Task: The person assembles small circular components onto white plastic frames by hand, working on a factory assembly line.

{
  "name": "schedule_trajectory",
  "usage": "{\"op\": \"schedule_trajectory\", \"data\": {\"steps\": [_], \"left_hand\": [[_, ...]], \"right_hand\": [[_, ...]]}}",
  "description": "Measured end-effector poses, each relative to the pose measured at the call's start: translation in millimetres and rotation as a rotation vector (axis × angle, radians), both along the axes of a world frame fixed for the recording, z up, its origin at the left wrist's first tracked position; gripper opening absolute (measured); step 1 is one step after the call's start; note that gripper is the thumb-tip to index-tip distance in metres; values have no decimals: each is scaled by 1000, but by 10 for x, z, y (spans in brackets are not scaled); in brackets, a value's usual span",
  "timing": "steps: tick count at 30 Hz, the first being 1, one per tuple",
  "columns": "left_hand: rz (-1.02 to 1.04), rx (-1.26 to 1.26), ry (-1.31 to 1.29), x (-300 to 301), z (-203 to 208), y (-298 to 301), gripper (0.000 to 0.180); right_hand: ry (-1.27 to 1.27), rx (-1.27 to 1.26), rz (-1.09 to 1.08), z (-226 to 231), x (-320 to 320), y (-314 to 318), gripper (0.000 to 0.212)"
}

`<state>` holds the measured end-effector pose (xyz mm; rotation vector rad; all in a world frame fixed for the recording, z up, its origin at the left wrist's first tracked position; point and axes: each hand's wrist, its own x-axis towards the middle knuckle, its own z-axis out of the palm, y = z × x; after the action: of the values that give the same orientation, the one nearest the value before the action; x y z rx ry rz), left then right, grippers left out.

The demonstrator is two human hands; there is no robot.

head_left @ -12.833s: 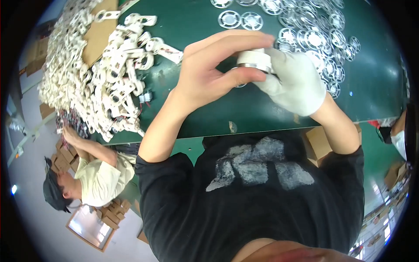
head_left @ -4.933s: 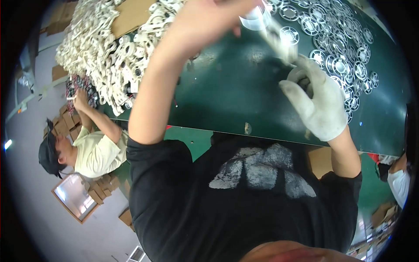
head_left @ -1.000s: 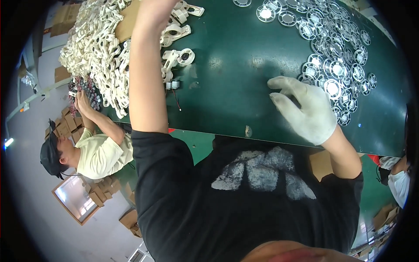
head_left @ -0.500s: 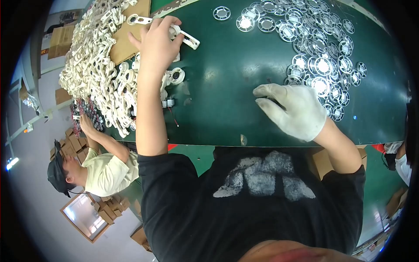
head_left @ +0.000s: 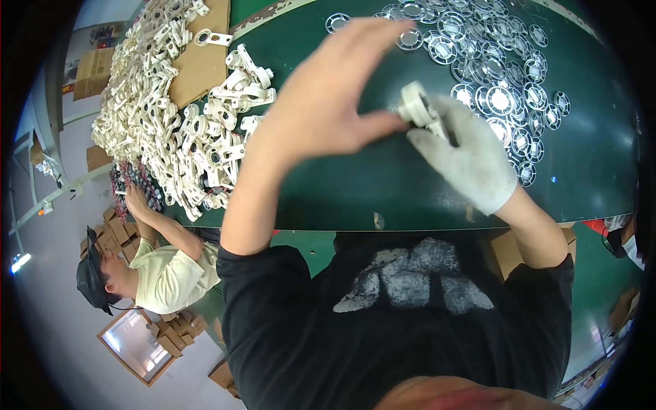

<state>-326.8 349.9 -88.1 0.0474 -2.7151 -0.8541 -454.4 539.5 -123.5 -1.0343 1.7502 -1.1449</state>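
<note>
My right hand (head_left: pixel 471 154), in a white glove, grips a white plastic part (head_left: pixel 414 104) with a round ring end standing up from the fingers. My bare left hand (head_left: pixel 328 102) is over the middle of the table, slightly blurred. Its fingers stretch toward the far right, and the thumb points at the part; whether the tip touches it I cannot tell. Beyond and right of my hands lies a spread of clear round discs (head_left: pixel 499 99) with spoked rims. At the left is a big heap of similar white plastic parts (head_left: pixel 154 89).
The green table (head_left: pixel 355 184) ends close to my body. A cardboard sheet (head_left: pixel 205 65) lies among the white parts. A co-worker in a cap and pale shirt (head_left: pixel 167 277) sits at the left, hands by a pile of dark parts with red wires (head_left: pixel 140 179).
My left hand has swung from the heap of white parts to the table's middle, beside my right hand. The gloved hand, empty before, now holds a white plastic part.
</note>
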Motion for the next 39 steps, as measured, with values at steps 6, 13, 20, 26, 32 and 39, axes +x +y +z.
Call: {"op": "schedule_trajectory", "data": {"steps": [6, 13, 20, 26, 32, 39], "left_hand": [[482, -243, -232, -44, -421, -760, 73], [386, -238, -129, -86, -469, -801, 39], [44, 46, 10, 234, 91, 254, 73], [67, 60, 90, 283, -84, 420, 55], [71, 112, 116, 276, -106, 430, 47], [71, 91, 72, 259, -24, 457, 42]], "right_hand": [[432, -64, -129, 50, -29, 5, 39], [546, -3, -62, 47, -50, 14, 38], [703, -48, -29, 0, -62, 20, 30], [700, -145, -22, -1, -37, 3, 22], [765, -230, -15, -60, -50, -1, 20], [731, -231, -34, -72, -44, 14, 21]]}}
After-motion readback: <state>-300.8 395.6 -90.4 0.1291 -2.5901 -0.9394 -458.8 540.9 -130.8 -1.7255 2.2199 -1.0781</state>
